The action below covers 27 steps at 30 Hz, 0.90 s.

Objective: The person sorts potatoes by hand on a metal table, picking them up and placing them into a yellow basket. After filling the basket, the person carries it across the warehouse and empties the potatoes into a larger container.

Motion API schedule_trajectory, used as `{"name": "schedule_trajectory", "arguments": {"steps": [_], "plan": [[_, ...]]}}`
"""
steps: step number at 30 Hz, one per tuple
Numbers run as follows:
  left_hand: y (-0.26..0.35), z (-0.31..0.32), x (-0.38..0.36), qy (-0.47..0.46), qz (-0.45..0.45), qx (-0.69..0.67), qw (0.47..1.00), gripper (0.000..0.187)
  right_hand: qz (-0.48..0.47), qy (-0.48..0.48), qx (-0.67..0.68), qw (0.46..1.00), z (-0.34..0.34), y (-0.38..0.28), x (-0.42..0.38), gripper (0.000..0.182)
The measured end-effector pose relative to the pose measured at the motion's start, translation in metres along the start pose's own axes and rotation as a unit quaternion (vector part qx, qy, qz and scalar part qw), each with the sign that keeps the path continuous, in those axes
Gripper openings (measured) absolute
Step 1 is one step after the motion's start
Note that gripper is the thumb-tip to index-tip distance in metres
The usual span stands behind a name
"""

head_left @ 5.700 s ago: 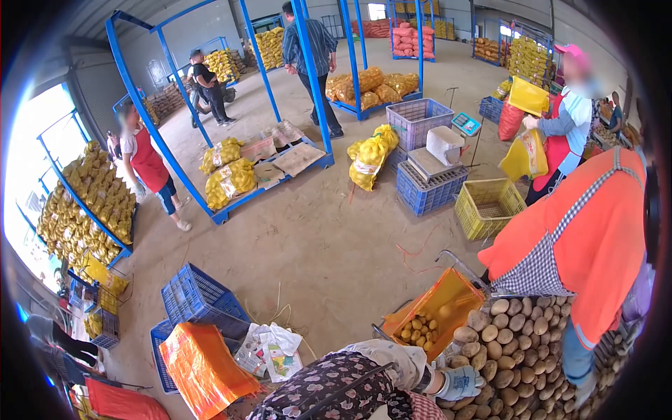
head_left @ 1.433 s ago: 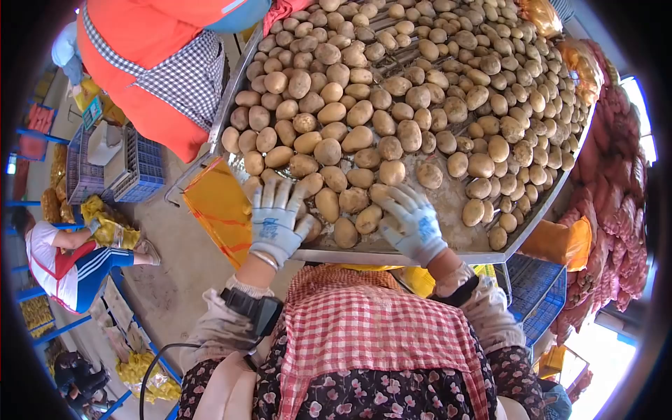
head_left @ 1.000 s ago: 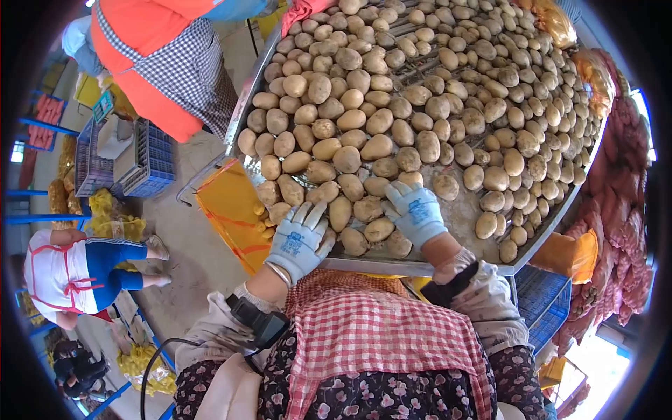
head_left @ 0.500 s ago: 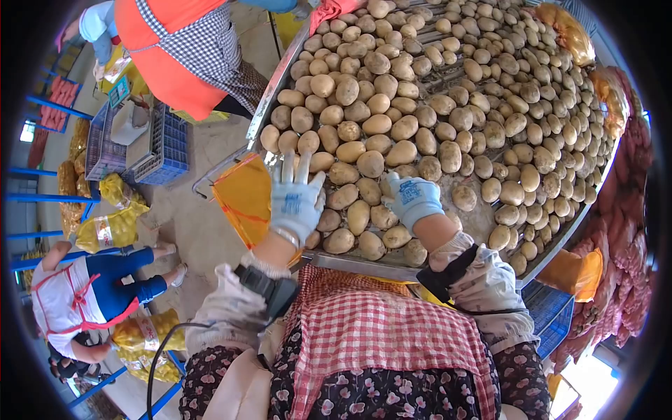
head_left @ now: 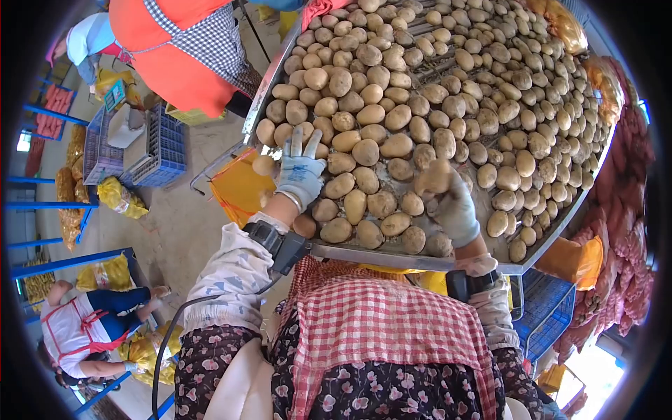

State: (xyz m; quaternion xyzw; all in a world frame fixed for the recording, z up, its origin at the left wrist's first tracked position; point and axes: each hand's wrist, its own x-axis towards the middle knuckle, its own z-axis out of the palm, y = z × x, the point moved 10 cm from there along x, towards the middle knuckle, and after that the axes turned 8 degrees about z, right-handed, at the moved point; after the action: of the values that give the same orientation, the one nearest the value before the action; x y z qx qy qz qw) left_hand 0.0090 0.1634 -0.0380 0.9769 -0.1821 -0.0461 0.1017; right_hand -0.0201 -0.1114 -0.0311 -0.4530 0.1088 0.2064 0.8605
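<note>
Many potatoes (head_left: 396, 145) lie spread over a metal table (head_left: 357, 253). My left hand (head_left: 302, 173), in a pale blue glove, lies with fingers spread on the potatoes near the table's left edge. A potato (head_left: 263, 165) is at that edge just left of this hand, over an orange bag (head_left: 239, 187). Another potato (head_left: 304, 225) is below the left wrist at the edge. In my gloved right hand (head_left: 455, 211), blurred a little, a potato (head_left: 434, 178) is held above the table, right of the nearer potatoes.
Blue crates (head_left: 159, 150) stand on the floor at the left, with yellow bags (head_left: 120, 196) near them. A person in orange (head_left: 164, 56) stands beyond the table; another (head_left: 87, 329) bends at lower left. Pink sacks (head_left: 607, 266) and a blue crate (head_left: 546, 311) are at the right.
My right hand has moved right and down and now holds a potato. My left hand has shifted slightly up and right. Potatoes now show at the table's left edge.
</note>
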Motion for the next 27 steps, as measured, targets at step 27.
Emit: {"name": "schedule_trajectory", "arguments": {"steps": [27], "plan": [[0.047, -0.028, -0.028, 0.120, 0.158, -0.090, 0.976, 0.043, -0.029, 0.231, -0.710, 0.665, -0.008, -0.021, -0.026, 0.025]]}}
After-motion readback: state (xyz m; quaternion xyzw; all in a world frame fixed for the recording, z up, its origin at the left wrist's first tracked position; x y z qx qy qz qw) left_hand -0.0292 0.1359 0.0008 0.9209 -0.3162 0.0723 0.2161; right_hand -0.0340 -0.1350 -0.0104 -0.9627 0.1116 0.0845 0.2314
